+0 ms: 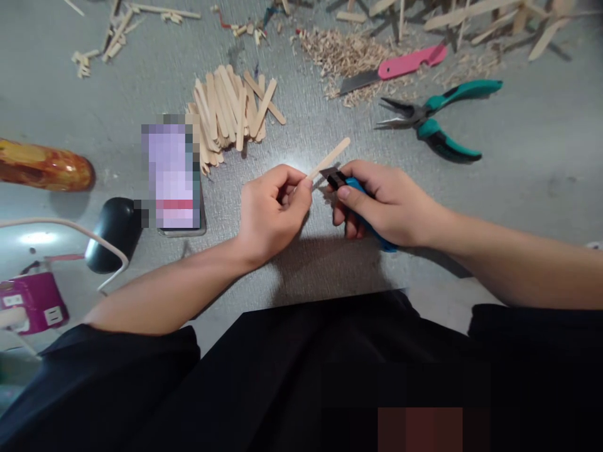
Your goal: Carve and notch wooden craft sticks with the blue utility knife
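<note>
- In the left hand (277, 213): stick (336, 152), pointing away to the right
- In the right hand (391, 207): cutter (360, 196), end just beside that stick
- Beyond the left hand, on the tabletop (151, 75): stick pile (228, 110)
- Left of that hand: phone (174, 182); farther left, mouse (115, 223), with cable (51, 222) across it
- Nearer than the mouse, at far left: socket block (40, 300)
- Beyond the right hand: pliers (450, 95); beyond these, knife (405, 64), partly over shavings (346, 53)

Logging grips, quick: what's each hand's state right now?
Left hand: closed, pinching a wooden stick between thumb and fingers.
Right hand: closed around a blue cutter knife.
</note>
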`<state>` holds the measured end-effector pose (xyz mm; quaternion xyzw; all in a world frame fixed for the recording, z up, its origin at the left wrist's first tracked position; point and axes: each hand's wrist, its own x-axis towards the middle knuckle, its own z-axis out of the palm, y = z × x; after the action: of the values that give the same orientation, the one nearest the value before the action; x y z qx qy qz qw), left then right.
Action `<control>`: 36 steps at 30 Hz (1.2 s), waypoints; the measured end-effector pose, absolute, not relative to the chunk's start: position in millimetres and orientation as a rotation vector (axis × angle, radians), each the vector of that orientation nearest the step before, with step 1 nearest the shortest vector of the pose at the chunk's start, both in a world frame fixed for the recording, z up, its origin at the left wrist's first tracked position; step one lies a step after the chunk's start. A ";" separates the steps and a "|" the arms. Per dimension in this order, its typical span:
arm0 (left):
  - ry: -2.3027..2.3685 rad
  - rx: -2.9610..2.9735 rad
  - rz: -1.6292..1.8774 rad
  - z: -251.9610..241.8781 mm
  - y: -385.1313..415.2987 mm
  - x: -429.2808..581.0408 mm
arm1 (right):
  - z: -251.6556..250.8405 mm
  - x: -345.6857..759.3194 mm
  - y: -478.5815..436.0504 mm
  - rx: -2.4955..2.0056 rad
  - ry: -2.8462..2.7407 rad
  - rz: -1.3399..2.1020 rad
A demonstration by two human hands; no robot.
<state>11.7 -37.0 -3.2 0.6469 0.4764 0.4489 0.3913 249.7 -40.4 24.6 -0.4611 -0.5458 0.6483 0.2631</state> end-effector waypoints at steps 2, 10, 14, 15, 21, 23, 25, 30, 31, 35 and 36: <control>1.218 1.646 1.133 -2.8 -37.4 11.2 | 24.8 249.4 -40.6 -1.262 -1.480 1.744; 1.224 1.656 1.100 -1.2 -37.2 10.6 | 29.2 248.1 -41.4 -1.282 -1.515 1.717; 1.234 1.653 1.078 -2.1 -38.4 10.7 | 25.6 249.7 -40.5 -1.219 -1.513 1.724; 1.232 1.650 1.079 -2.4 -38.5 10.6 | 24.8 250.2 -40.3 -1.202 -1.506 1.731; 1.265 1.648 1.060 -4.3 -38.4 8.8 | 24.5 250.3 -39.5 -1.198 -1.454 1.752; 1.256 1.650 1.042 -4.9 -38.4 8.0 | 24.8 249.6 -39.2 -1.225 -1.450 1.759; 1.250 1.663 1.022 -5.2 -38.6 7.2 | 24.6 249.0 -39.0 -1.242 -1.457 1.762; 1.256 1.743 0.987 -5.9 -38.6 5.6 | 24.8 248.4 -39.0 -1.198 -1.412 1.837; 1.244 1.761 0.973 -6.1 -38.5 5.2 | 25.3 248.4 -39.0 -1.185 -1.374 1.874; 1.213 1.798 0.932 -6.0 -38.8 3.5 | 28.3 248.7 -38.8 -1.169 -1.198 2.028; 1.212 1.803 0.924 -5.4 -38.9 3.1 | 29.0 248.9 -38.6 -1.171 -1.166 2.054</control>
<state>3.1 -38.9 -5.4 0.7063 0.4747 0.3620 0.3805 248.9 -38.6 29.0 -0.4302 -0.4284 0.7543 0.2501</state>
